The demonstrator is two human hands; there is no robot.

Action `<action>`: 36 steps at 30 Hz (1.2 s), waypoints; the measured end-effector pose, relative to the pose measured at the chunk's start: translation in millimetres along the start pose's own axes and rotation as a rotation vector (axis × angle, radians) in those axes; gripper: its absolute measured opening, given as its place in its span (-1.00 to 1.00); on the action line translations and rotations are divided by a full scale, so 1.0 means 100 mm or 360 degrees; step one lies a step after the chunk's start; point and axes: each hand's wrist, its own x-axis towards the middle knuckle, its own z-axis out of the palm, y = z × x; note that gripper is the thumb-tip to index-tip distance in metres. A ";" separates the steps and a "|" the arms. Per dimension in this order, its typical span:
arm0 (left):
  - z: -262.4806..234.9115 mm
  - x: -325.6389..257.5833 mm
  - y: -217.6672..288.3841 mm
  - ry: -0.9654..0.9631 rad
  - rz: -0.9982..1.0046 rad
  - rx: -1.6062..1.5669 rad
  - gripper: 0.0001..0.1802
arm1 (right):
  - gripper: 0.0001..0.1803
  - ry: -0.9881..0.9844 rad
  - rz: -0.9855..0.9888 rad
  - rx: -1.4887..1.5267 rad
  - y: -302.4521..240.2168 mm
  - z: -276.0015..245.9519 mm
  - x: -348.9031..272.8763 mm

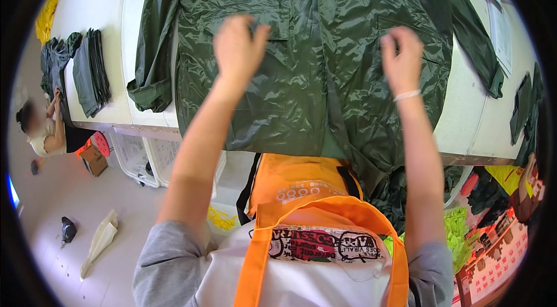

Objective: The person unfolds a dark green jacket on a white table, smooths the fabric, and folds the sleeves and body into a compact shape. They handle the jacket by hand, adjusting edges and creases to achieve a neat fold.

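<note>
The pale worktop (101,2) runs beneath the dark green jacket (307,57), broad enough, it seems, to take it nearly flat. The jacket lies spread with its sleeves out to both sides, probably so that the whole front stays in reach; its hem hangs past the near edge. White crates (130,153) stand below and left of the jacket, and a folded green stack (90,75) lies left of it, likely kept apart for space. Over the jacket's left half, the left hand (239,46) bends its fingers, thumb slightly apart; over its right half, the right hand (403,55) curls with a narrow gap. Blur hides whether either pinches cloth.
</note>
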 end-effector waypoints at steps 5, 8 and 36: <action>0.23 -0.30 0.87 -0.0901 -0.0232 -0.0090 -0.51 | -0.85 -0.0211 0.0500 0.0590 -0.91 0.40 -0.70; 0.32 -0.22 0.85 -0.1133 -0.0357 -0.0438 -0.59 | -0.92 -0.0090 0.0489 0.0582 -0.88 0.58 -0.74; 0.06 -1.45 0.54 -0.0514 0.0275 0.0095 -0.30 | -0.30 -0.0381 0.0390 -0.0549 -0.21 0.01 -1.54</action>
